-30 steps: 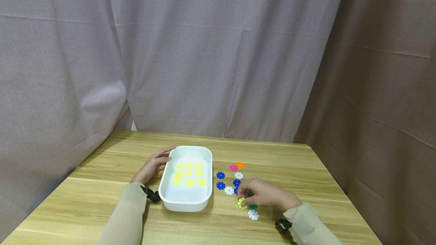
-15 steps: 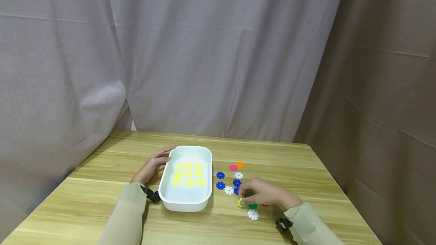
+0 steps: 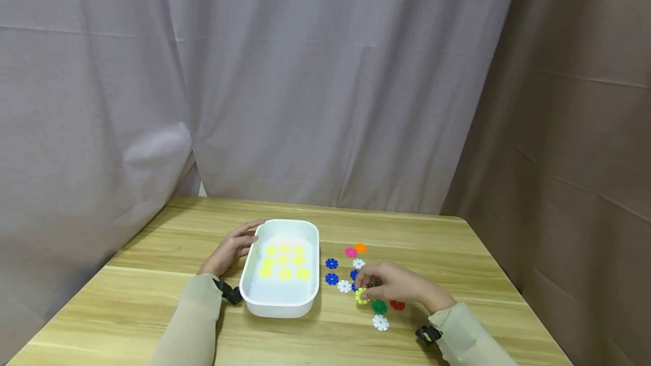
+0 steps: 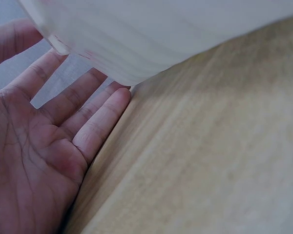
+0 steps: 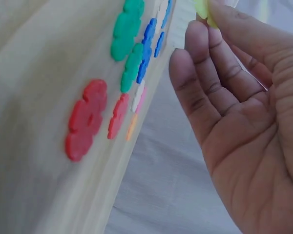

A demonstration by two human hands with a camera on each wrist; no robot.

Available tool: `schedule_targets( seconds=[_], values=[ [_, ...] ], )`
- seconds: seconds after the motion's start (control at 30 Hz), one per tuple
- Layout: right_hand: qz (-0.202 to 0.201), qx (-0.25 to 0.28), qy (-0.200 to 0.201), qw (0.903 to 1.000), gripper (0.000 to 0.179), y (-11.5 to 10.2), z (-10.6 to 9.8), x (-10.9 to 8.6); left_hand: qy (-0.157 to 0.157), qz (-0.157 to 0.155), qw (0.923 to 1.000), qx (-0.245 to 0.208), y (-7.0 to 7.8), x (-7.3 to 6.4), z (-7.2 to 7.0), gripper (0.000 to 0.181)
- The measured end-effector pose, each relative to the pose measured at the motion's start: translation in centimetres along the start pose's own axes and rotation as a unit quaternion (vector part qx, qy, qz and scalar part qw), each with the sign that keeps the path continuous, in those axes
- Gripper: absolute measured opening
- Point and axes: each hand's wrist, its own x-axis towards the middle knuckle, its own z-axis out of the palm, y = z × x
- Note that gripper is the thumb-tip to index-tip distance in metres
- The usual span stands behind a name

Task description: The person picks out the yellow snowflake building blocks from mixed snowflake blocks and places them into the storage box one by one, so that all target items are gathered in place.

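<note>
My right hand point(image 3: 394, 285) pinches a yellow notched plastic disc point(image 3: 361, 296) between thumb and fingers, just above the table. In the right wrist view a bit of the yellow disc point(image 5: 201, 8) shows at the fingertips. Below the hand lie a green disc point(image 3: 379, 306), a red disc point(image 3: 398, 304) and a white disc point(image 3: 380, 322). My left hand point(image 3: 231, 250) touches the left side of a white tray point(image 3: 279, 310) near its far corner. Its fingers look mostly straight in the left wrist view, against the tray wall point(image 4: 151, 44). Several yellow discs point(image 3: 285, 274) lie inside the tray.
Between tray and right hand lie blue discs point(image 3: 331, 279) and a white disc point(image 3: 344, 286). Farther back are a pink disc point(image 3: 351, 252) and an orange disc point(image 3: 360, 248). The wooden table point(image 3: 152, 292) meets grey curtains point(image 3: 285, 100) behind.
My right hand has raised the yellow disc slightly off the table, uncovering more of the green and red discs. The left hand stays at the tray.
</note>
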Motion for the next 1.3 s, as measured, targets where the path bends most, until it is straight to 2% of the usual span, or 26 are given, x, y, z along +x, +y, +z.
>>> schedule_targets(
  seconds=[0.4,0.5,0.8,1.1,1.3],
  values=[
    [-0.022,0.002,0.023,0.9995,0.013,-0.1,-1.6,0.8,0.002,-0.004,1.0,-0.002,0.2,-0.2,0.2,0.055],
    [-0.028,-0.01,0.033,0.999,0.014,-0.2,-2.1,1.3,0.002,-0.002,1.0,-0.001,0.2,-0.2,0.1,0.055],
    [-0.038,-0.001,0.065,0.9971,0.021,-1.5,-3.3,3.5,0.004,0.0,1.0,0.003,0.2,-0.1,0.1,0.056],
    [-0.056,-0.033,0.046,0.9968,0.021,-3.5,-2.3,7.0,-0.002,0.004,1.0,0.005,0.2,-0.1,0.2,0.056],
    [-0.056,-0.038,0.013,0.9976,0.019,-5.1,-1.1,9.9,-0.017,0.011,0.9998,-0.001,0.3,-0.4,0.1,0.059]
  ],
)
